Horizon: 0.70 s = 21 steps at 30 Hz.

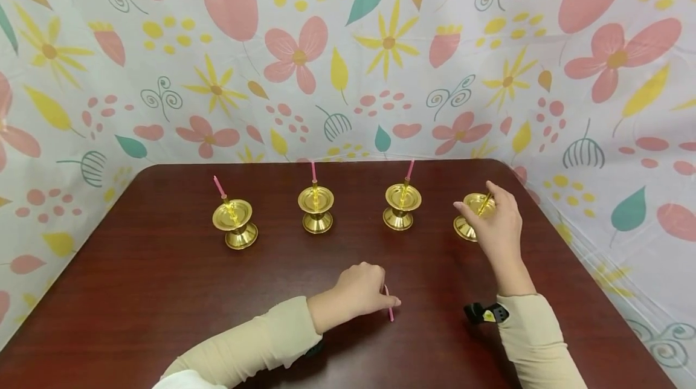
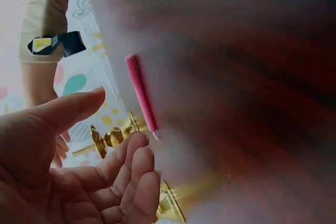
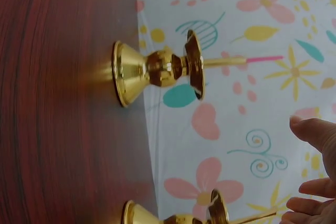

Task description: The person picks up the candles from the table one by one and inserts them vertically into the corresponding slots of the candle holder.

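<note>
A pink candle [image 2: 140, 93] lies on the table. My left hand [image 1: 359, 289] hovers over it with thumb and fingers apart, and in the left wrist view the candle lies beyond the fingertips, not gripped. My right hand [image 1: 500, 226] is at the rightmost brass candle holder [image 1: 466, 229], whose thin upright tube bears no candle. Thumb and fingers of that hand are spread; the right wrist view shows the fingertips close to the tube [image 3: 257, 217], and whether they touch it I cannot tell.
Three more brass holders stand in a row to the left, the left one [image 1: 241, 236], the second [image 1: 318, 223] and the third [image 1: 398, 218], each with a pink candle in its tube. A flowered cloth [image 1: 337, 75] hangs behind the dark wooden table [image 1: 163, 292].
</note>
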Tool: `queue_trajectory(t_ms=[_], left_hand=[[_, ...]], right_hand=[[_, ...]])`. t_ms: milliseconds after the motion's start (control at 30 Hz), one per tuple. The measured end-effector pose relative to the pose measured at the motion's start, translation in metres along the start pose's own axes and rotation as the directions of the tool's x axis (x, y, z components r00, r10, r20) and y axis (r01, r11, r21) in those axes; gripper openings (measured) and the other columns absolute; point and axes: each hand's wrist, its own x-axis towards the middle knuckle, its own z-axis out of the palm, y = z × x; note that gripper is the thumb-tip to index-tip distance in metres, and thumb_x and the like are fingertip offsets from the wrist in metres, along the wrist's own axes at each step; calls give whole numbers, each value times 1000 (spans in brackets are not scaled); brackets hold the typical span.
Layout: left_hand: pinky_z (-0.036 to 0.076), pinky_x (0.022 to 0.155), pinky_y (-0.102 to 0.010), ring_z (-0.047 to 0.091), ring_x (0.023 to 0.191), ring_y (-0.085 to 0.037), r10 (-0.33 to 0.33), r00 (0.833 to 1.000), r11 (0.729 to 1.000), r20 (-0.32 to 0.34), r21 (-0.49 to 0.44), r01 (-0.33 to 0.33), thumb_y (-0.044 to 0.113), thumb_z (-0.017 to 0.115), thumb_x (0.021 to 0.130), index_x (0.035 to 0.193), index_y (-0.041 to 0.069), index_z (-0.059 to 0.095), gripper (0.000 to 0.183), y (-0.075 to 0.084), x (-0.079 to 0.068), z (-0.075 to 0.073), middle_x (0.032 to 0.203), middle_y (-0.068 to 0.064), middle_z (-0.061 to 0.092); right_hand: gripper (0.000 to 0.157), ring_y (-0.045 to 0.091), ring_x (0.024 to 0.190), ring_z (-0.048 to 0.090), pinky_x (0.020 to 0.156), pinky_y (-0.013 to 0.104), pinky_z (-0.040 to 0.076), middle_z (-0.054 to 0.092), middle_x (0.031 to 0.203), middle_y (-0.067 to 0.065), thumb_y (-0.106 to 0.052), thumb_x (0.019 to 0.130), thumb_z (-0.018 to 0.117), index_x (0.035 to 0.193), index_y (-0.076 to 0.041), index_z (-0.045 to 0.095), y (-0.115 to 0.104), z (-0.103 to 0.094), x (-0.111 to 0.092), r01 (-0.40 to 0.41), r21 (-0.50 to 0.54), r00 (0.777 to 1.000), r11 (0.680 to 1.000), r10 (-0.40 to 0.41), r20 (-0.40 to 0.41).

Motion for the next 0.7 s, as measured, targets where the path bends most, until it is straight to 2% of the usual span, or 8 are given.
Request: queue_trajectory(t_ms=[167, 400, 567, 700], left_hand=[[39, 45, -27, 51, 54, -11, 12, 1000, 999, 22, 37, -13, 43, 75, 78, 58, 20, 64, 33, 2, -2, 5, 64, 3, 62], [42, 45, -28, 58, 56, -13, 33, 999, 996, 22, 80, -34, 40, 76, 77, 53, 22, 64, 32, 6, -1, 12, 63, 6, 65], [44, 47, -29, 63, 63, -16, 35, 999, 993, 1, 110, -34, 37, 78, 75, 56, 23, 65, 27, 6, 1, 14, 65, 6, 66], [44, 47, -29, 62, 62, -16, 29, 999, 995, 15, 96, -31, 34, 79, 74, 56, 22, 63, 27, 5, 1, 14, 64, 5, 64]], right_hand=[[71, 42, 122, 42, 103, 55, 32, 49, 129, 30, -12, 74, 80, 132, 11, 46, 9, -2, 3, -10, -11, 999, 1000, 10, -37], [81, 45, 126, 38, 105, 55, 31, 38, 140, 30, -22, 80, 76, 142, 7, 34, 21, -4, 7, -145, -60, 988, 988, 148, 52], [85, 46, 128, 34, 106, 56, 29, 36, 141, 32, -28, 82, 75, 143, 9, 30, 30, -4, 11, -172, -84, 979, 981, 180, 92], [88, 46, 131, 32, 107, 56, 27, 34, 142, 33, -34, 83, 73, 144, 10, 27, 38, -3, 11, -199, -97, 971, 975, 210, 118]])
